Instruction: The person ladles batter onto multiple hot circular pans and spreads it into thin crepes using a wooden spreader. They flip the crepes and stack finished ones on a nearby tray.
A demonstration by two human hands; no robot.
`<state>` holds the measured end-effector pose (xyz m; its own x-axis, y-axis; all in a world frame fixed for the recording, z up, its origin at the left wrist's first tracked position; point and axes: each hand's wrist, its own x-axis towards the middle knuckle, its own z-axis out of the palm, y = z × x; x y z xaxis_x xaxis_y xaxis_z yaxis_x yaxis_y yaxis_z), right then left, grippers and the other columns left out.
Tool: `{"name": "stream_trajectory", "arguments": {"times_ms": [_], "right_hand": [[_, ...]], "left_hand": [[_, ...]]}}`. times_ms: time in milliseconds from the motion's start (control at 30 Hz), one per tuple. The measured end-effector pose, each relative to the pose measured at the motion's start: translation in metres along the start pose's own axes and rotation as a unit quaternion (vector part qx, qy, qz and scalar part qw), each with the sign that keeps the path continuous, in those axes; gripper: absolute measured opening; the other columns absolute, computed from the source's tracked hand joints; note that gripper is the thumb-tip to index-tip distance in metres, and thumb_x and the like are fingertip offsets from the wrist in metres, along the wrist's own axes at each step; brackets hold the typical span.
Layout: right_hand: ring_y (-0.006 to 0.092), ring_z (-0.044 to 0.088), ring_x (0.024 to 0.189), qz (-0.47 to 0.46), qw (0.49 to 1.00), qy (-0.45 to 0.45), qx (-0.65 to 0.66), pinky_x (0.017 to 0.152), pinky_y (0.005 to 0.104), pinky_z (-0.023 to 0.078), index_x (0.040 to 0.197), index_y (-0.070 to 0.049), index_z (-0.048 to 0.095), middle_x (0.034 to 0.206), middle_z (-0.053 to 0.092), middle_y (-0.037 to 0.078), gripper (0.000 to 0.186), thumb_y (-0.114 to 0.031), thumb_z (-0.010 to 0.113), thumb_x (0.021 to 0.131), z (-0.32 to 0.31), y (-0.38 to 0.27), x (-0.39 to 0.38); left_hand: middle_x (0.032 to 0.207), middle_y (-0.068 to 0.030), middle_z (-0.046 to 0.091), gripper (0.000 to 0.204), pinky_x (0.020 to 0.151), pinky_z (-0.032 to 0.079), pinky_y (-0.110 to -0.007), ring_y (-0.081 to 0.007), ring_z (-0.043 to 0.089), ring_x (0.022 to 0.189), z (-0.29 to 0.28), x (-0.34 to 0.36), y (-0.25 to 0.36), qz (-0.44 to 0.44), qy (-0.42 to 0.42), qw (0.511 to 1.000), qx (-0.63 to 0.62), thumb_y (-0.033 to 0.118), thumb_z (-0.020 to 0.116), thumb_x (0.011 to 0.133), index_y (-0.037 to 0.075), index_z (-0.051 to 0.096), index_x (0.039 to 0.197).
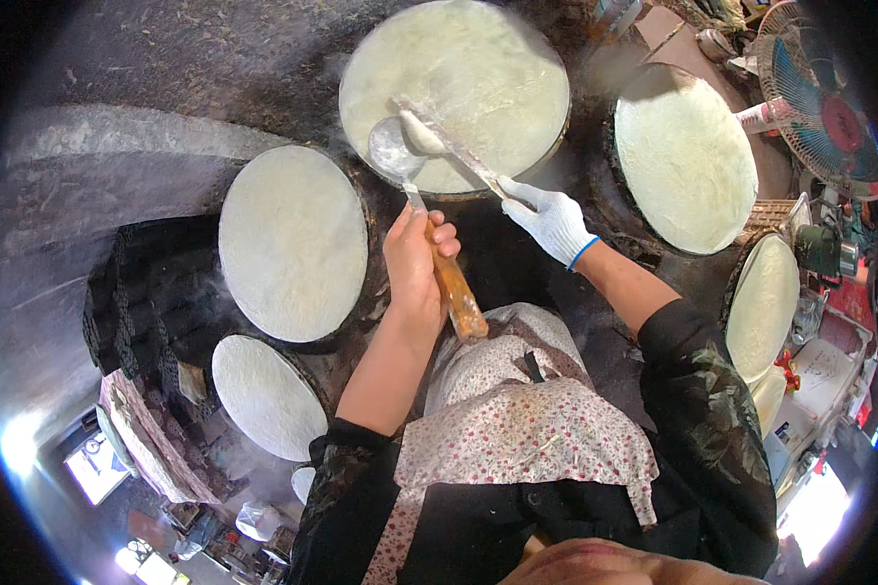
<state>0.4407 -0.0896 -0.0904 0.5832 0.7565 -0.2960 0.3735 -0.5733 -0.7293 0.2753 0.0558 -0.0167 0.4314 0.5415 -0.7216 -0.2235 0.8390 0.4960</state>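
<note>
My bare left hand (pixel 418 258) is wrapped round the wooden handle (pixel 457 292) of a metal tool whose round, flour-smeared head (pixel 393 146) is over the large top-centre griddle. My right hand (pixel 546 219), in a white knit glove with a blue cuff, grips a long pale stick (pixel 463 156); its rounded far part lies against the round head of the other tool. A wide, pale batter sheet (pixel 488 68) covers that griddle, with faint steam or haze around it.
More round griddles with pale sheets stand at left (pixel 293 244), lower left (pixel 263 395), upper right (pixel 683 151) and far right (pixel 761 302). A blue-bladed fan (pixel 815 93) is at upper right. A grey curved wall (pixel 88 156) rises on the left, and cluttered containers (pixel 819 361) line the right.
</note>
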Motion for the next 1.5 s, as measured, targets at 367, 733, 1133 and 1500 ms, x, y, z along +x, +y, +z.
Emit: {"name": "stream_trajectory", "arguments": {"times_ms": [367, 733, 1133, 1500], "right_hand": [[0.0008, 0.036, 0.05, 0.07, 0.914, 0.108, 0.385, 0.04, 0.0214, 0.027, 0.145, -0.012, 0.066, 0.065, 0.044, -0.01, 0.043, -0.024, 0.068, 0.103, -0.045, -0.05, -0.042], [0.0368, 0.074, 0.101, 0.025, 0.971, 0.222, 0.085, 0.09, 0.0413, 0.06, 0.142, -0.031, 0.064, 0.128, 0.072, 0.015, 0.046, -0.046, 0.061, 0.099, 0.033, -0.012, -0.049], [0.0254, 0.072, 0.12, 0.123, 0.958, 0.174, 0.193, 0.103, 0.0333, 0.053, 0.142, -0.018, 0.067, 0.13, 0.074, 0.013, 0.049, -0.036, 0.071, 0.096, -0.091, 0.088, -0.05], [0.0396, 0.075, 0.085, 0.061, 0.988, 0.114, -0.08, 0.079, 0.0487, 0.058, 0.14, -0.03, 0.067, 0.09, 0.076, 0.02, 0.044, -0.045, 0.063, 0.099, -0.137, 0.094, -0.013]], "left_hand": [[0.091, -0.002, 0.042, 0.035, 0.041, 0.038, -0.017, -0.0034, 0.037, 0.06, -0.038, -0.081, 0.075, -0.086, -0.244, 0.932, -0.256, 0.014, 0.041, 0.115, -0.003, 0.045, 0.145], [0.09, -0.0018, 0.045, 0.033, 0.043, 0.037, -0.016, -0.0035, 0.038, 0.06, -0.001, -0.056, 0.068, -0.034, -0.179, 0.979, -0.091, 0.013, 0.044, 0.114, -0.006, 0.047, 0.142], [0.09, -0.0102, 0.053, 0.015, 0.048, 0.041, -0.026, -0.0129, 0.048, 0.062, 0.184, 0.094, -0.079, 0.086, -0.132, 0.985, 0.067, 0.003, 0.049, 0.104, 0.001, 0.045, 0.118], [0.084, -0.0062, 0.05, 0.022, 0.045, 0.044, -0.029, -0.0135, 0.049, 0.057, 0.22, 0.119, -0.143, 0.193, -0.052, 0.959, 0.2, 0.013, 0.039, 0.11, -0.004, 0.049, 0.121]]}}
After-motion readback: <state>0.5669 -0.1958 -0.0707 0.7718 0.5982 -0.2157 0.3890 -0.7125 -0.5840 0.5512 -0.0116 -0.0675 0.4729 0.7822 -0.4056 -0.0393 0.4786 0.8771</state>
